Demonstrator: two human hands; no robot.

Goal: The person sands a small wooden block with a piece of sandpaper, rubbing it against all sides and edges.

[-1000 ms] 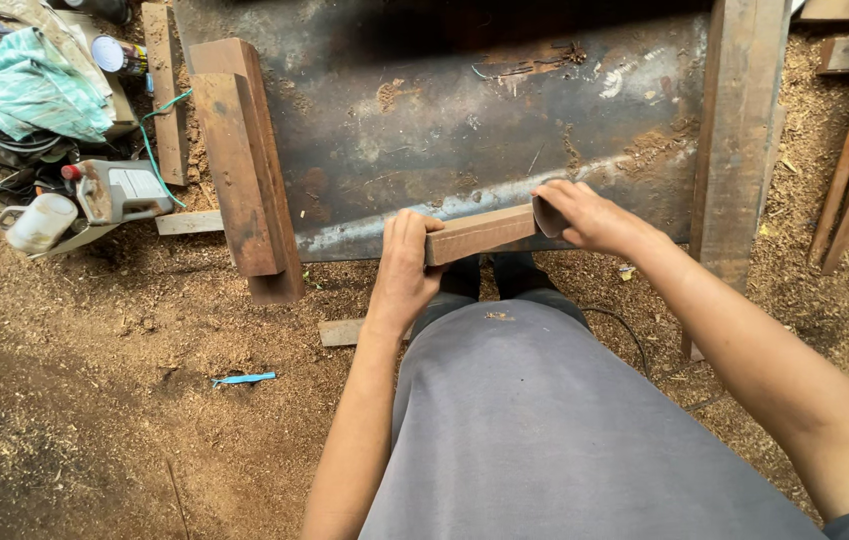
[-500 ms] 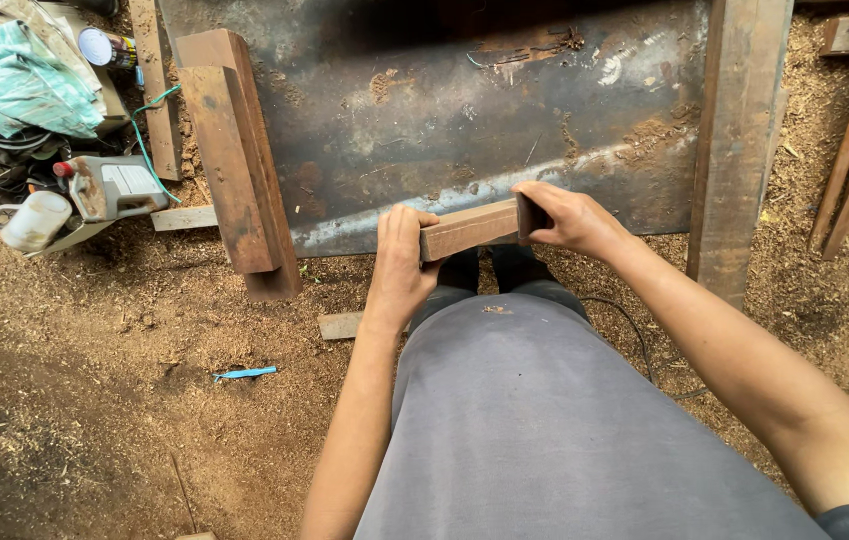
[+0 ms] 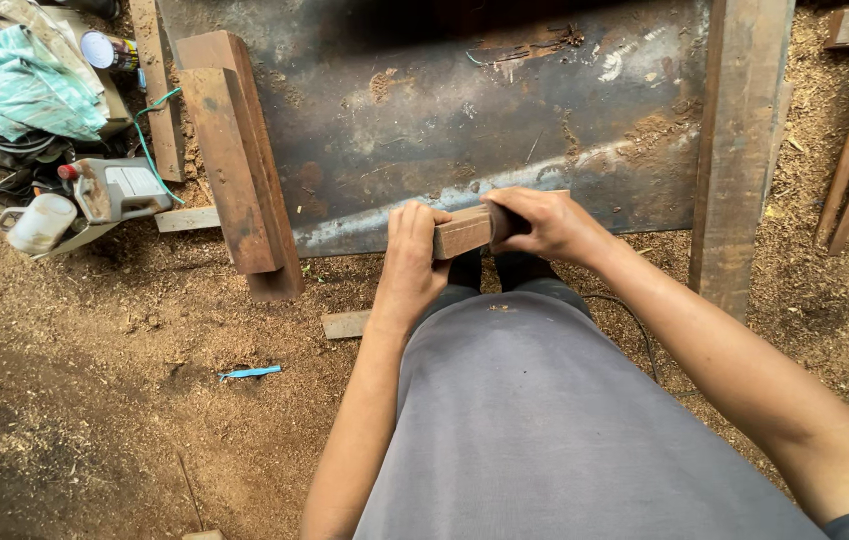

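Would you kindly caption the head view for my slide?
Both hands, left hand and right hand, grip a short wooden block above a sawdust-covered floor.

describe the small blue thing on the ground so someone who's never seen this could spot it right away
Start at the big rusty metal sheet lying on the sawdust floor, then drop to the thick wooden beam at its left edge. Below that beam's near end, out on the bare sawdust left of the person's left arm, lies a thin blue strip, the only bright blue thing among brown dirt and wood scraps.

Short wood block [image 3: 462,232]: smooth, matt, pale cut end. Metal sheet [image 3: 444,110]: dull, rust-stained, scuffed. Timber beam [image 3: 239,165]: rough, reddish. Ground [image 3: 94,400]: loose sawdust. Cloth [image 3: 19,85]: crumpled, teal.
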